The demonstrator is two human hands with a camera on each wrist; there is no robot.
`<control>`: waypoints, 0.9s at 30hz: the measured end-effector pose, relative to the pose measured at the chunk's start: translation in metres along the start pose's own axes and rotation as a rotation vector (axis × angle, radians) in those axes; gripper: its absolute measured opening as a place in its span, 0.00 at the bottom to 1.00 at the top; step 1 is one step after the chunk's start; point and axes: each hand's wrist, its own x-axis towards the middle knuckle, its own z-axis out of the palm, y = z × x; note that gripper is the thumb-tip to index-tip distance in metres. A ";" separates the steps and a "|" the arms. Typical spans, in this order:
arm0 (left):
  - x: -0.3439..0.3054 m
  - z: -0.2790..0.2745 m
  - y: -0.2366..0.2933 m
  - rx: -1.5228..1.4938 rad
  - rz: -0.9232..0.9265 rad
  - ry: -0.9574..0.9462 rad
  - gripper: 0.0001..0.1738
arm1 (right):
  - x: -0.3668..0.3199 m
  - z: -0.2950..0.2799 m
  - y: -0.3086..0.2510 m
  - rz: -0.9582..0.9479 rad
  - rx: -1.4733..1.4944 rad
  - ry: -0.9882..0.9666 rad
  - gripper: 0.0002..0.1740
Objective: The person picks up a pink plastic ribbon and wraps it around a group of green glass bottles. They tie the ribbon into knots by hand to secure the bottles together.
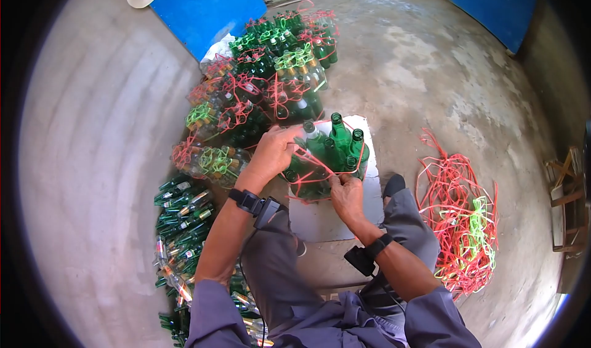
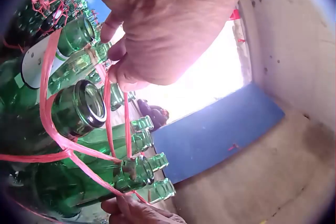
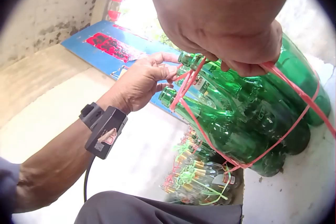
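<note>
Several green glass bottles point(image 1: 335, 148) stand upright in a tight bunch on a white board point(image 1: 332, 225) between the knees. Red plastic string point(image 3: 210, 142) runs round their sides and crosses over the necks. At the bunch's left side my left hand point(image 1: 275, 153) pinches a looped length of the string near the bottle mouths, as the left wrist view shows. My right hand point(image 1: 348, 198) is low at the near side and grips another stretch between thumb and fingers. In the right wrist view, the right hand point(image 3: 231, 29) covers part of the bottle tops.
Tied bundles of bottles point(image 1: 295, 99) with red and green string stand in rows ahead and to the left. Loose bottles point(image 1: 184, 219) lie piled beside the left leg. On the floor at right is a heap of red and green string point(image 1: 458, 225), with a wooden chair point(image 1: 569, 206) beyond.
</note>
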 end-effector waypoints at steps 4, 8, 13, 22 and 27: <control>0.006 0.005 -0.012 0.067 0.141 0.011 0.07 | 0.000 0.000 0.000 -0.008 0.012 0.000 0.21; 0.013 0.008 -0.020 0.140 0.142 -0.016 0.05 | -0.001 -0.002 -0.002 0.004 -0.007 0.000 0.21; 0.015 0.009 -0.022 0.117 0.143 -0.034 0.05 | -0.001 -0.002 -0.004 -0.001 0.007 0.005 0.22; 0.012 0.017 -0.027 0.265 0.214 -0.067 0.11 | 0.003 -0.003 0.010 -0.017 0.161 0.017 0.16; -0.004 0.027 -0.032 0.246 0.152 -0.058 0.20 | -0.004 -0.023 0.006 0.122 0.248 0.002 0.13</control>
